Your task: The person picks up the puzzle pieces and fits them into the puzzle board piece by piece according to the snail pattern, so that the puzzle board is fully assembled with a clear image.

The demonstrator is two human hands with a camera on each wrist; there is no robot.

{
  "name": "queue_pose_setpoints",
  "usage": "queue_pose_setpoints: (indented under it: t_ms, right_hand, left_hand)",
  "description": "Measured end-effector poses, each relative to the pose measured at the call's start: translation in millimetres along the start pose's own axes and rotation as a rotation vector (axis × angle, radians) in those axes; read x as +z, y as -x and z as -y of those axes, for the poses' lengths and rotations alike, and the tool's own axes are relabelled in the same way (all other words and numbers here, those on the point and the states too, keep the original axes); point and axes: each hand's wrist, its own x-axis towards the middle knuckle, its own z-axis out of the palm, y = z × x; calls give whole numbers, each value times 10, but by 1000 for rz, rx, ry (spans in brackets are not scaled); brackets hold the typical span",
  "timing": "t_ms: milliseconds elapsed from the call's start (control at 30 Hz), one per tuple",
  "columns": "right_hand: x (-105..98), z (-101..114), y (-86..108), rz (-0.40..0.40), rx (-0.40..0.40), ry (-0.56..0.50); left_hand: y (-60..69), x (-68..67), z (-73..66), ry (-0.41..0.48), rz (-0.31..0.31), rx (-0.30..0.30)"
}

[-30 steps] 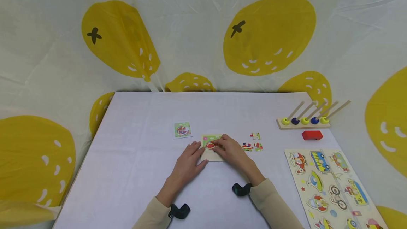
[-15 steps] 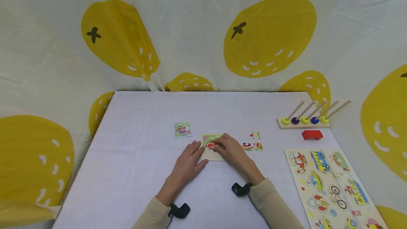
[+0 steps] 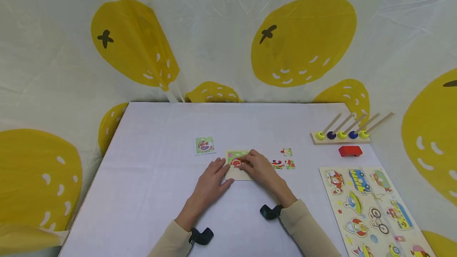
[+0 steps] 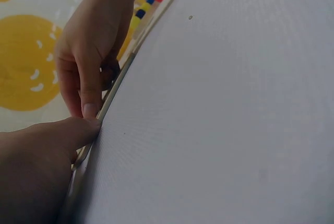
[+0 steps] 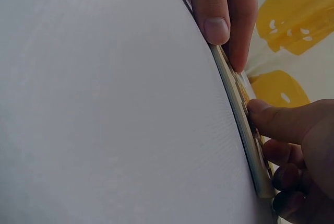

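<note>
A small wooden puzzle board [image 3: 235, 175] lies on the white table, its upper part filled with green and red picture pieces [image 3: 234, 155] and its lower strip bare wood. My left hand [image 3: 210, 181] rests at the board's left edge, fingers fairly straight; its thumb [image 4: 78, 129] touches the front edge in the left wrist view. Over the right half, my right hand [image 3: 263, 173] bends its thumb and forefinger together on a puzzle piece, mostly hidden by the fingers. Loose puzzle pieces [image 3: 290, 164] lie just right of that hand.
Behind the left hand lies a square picture card [image 3: 205, 145]. At the right stand a peg stacker [image 3: 340, 140] with yellow and blue beads, a red block [image 3: 350, 151] and a large vehicle puzzle board [image 3: 375, 209]. A patterned curtain [image 3: 214, 43] hangs behind the table.
</note>
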Motion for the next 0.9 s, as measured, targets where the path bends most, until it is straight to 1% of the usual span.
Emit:
queue_pose_setpoints:
  t_ms: [133, 233, 433, 767, 900]
  right_hand:
    - [-28, -15, 10, -3, -4, -24]
    - [-71, -33, 13, -15, -11, -42]
    - [-208, -72, 19, -31, 7, -61]
    - [-389, -251, 30, -95, -2, -20]
    - [-480, -334, 53, -115, 28, -18]
  left_hand:
    - [1, 6, 4, 4, -16, 7]
    - [2, 3, 4, 8, -16, 6]
    - [0, 4, -3, 9, -6, -4]
    - [6, -1, -23, 13, 4, -15]
    - [8, 3, -22, 14, -3, -15]
